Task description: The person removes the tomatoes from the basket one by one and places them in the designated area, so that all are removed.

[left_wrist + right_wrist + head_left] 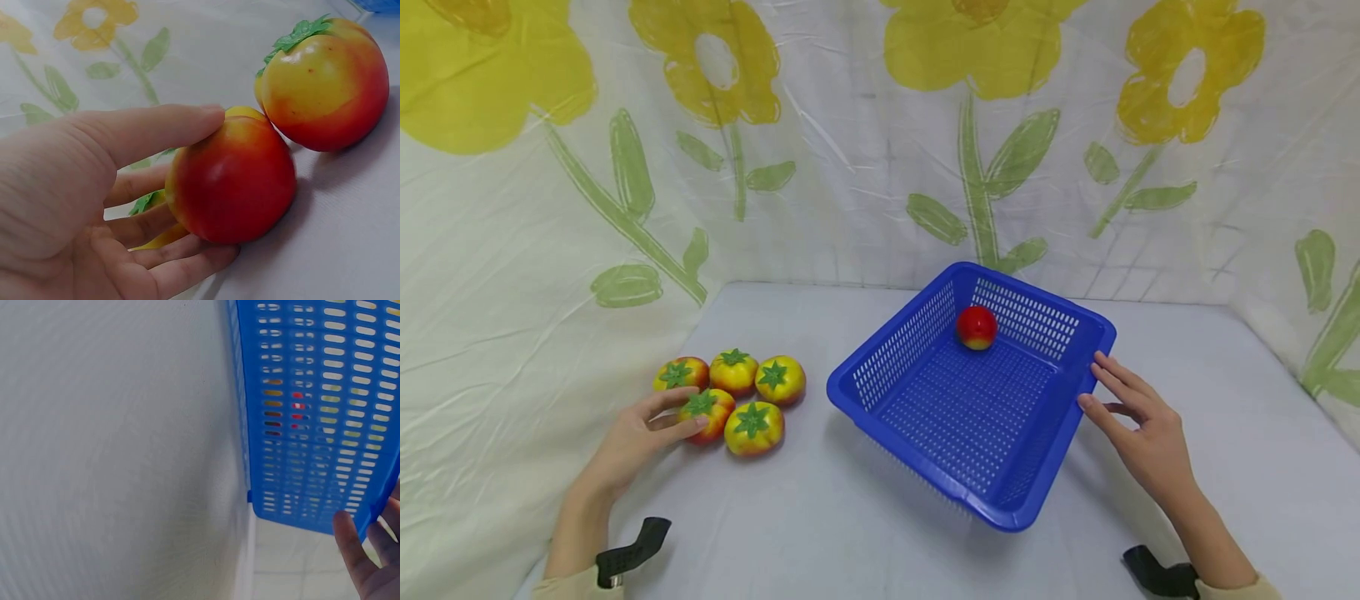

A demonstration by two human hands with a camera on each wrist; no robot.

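In the head view my left hand (643,429) is at the left of the table, thumb and fingers around an artificial persimmon (232,178), yellow and red with a green leafy top. The left wrist view shows the thumb over it and the fingers beneath. Beside it are several more such fruits, one of them a persimmon (755,428) just to the right. A blue plastic basket (917,475) stands turned at an angle in the middle. Inside, near its far corner, lies a red fruit (977,327). My right hand (1146,433) touches the basket's right rim with fairly straight fingers.
A white cloth covers the table (820,533). Behind it hangs a pale curtain (835,167) painted with yellow flowers, which also runs along the left and right sides. Each wrist wears a black strap mount (632,554).
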